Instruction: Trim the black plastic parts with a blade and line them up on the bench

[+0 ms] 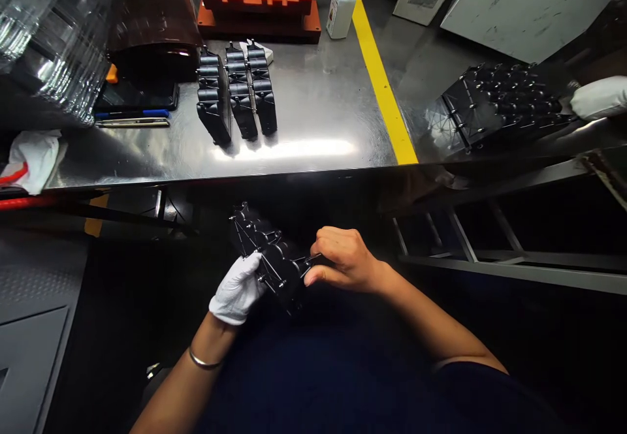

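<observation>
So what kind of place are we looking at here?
Probably a factory workstation: black molded parts stand on a metal bench, near an orange fixture and a yellow stripe marking off the surface.

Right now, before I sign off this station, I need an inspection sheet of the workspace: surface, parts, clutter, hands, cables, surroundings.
Surface: shiny metal bench, yellow strip across it.
Parts: black assembly held off the bench; three black units side by side; black stack at right.
Clutter: blue pen, white bottle, crumpled white cloth.
Hands: left hand, gloved, holds the assembly; right hand, bare, at its edge.
Cables: nothing certain; a red strip by the cloth is unclear.
Surroundings: white-gloved hand, apparently another person's, beside the stack; metal frame below.
</observation>
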Demonstrator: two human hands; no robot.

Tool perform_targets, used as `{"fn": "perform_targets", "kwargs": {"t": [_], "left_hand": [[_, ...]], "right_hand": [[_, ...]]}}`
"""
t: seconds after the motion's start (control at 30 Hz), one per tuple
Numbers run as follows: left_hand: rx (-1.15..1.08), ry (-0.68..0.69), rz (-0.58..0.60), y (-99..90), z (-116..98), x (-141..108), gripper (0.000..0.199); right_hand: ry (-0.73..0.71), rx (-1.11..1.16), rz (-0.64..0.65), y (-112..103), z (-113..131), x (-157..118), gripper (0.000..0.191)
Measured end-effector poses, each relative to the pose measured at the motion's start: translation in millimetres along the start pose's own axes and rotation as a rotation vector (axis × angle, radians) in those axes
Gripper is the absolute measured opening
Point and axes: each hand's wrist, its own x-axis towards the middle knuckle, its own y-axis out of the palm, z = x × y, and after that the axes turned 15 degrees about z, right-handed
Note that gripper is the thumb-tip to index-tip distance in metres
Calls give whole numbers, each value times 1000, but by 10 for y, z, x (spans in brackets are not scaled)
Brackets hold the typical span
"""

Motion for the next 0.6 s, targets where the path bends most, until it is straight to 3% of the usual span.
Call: {"fn": "perform_targets", "kwargs": {"t": [0.17, 0.27, 0.37, 0.43, 0.53, 0.6], "left_hand": [[-80, 10, -28, -1, 12, -10, 10], [-86, -35, -39, 34, -18, 1, 11], [-103, -121, 40, 143, -94, 60, 32], [-98, -172, 111, 214, -147, 118, 41], [-47, -363, 233, 229, -182, 167, 39], [-27, -495, 272, 169, -168, 140, 37]], "right_hand": [[-3, -18, -4, -2, -8, 4, 49], [-3, 164, -31, -28, 9, -14, 44], [110, 295, -118, -29, 28, -43, 38], [180, 283, -112, 7, 9, -56, 35], [311, 298, -146, 77, -103, -57, 27], [414, 414, -229, 89, -212, -55, 40]]}}
